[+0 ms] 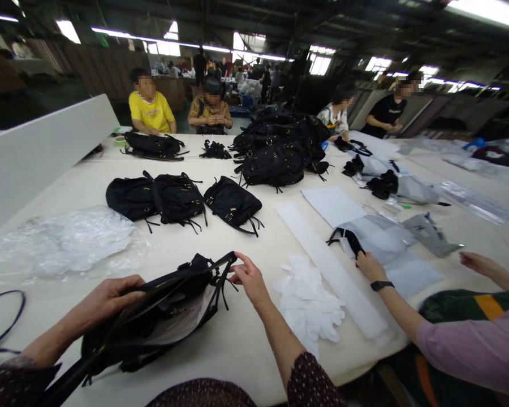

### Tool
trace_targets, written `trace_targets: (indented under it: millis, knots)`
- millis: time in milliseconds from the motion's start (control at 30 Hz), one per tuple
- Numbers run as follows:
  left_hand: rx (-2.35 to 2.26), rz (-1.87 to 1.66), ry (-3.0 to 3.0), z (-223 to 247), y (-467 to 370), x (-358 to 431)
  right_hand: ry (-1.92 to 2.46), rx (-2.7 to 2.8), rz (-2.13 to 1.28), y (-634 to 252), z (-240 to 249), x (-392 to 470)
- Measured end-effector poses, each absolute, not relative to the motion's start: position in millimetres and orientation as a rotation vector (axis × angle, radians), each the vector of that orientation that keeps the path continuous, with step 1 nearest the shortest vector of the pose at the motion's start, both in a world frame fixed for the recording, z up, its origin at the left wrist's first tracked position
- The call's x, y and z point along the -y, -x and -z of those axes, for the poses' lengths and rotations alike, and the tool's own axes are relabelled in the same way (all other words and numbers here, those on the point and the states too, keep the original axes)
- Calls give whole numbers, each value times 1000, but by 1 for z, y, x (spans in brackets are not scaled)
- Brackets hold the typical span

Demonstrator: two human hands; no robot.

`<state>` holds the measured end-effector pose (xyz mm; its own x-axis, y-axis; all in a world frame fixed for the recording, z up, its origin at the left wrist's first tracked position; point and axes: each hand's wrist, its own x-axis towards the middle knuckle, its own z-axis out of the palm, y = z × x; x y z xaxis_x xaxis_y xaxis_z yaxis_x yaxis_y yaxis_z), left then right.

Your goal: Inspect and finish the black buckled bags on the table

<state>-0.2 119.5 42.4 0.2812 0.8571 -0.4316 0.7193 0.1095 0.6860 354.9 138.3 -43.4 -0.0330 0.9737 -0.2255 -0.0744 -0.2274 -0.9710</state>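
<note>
A black bag (152,316) lies wide open at the near edge of the table, its pale lining showing inside. My left hand (114,298) grips the bag's upper left rim, thumb over the edge. At the far right corner of the opening, my right hand (249,278) pinches the rim between thumb and fingers. A black strap runs from the bag toward the lower left. Beyond it lie closed black bags, one (232,204) ahead of my right hand and two side by side (178,198) to its left.
A pile of black bags (275,147) stands at the table's far side. Clear plastic (68,240) lies at left. White pieces (309,299) and a long white strip (331,271) lie at right, beside a co-worker's hands (371,268). Several people sit or stand across the table.
</note>
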Motion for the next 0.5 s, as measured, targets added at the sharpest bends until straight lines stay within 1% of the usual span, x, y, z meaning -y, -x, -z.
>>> trace_targets:
  millis: [100,267,367,500]
  knots:
    - [-1480,-161,-1662,-43,1,-122,1263,1136,-1414,-353,43,-145]
    - [-1596,-242,-1731,-30,9,-124,1225,1156,-1390,-349,46,-153]
    - [-1607,-263,-1732,-22,14,-126,1269,1122,-1316,-348,52,-162]
    - [-1549,-218,-1698,-26,18,-131,1273,1309,-1215,-348,56,-182]
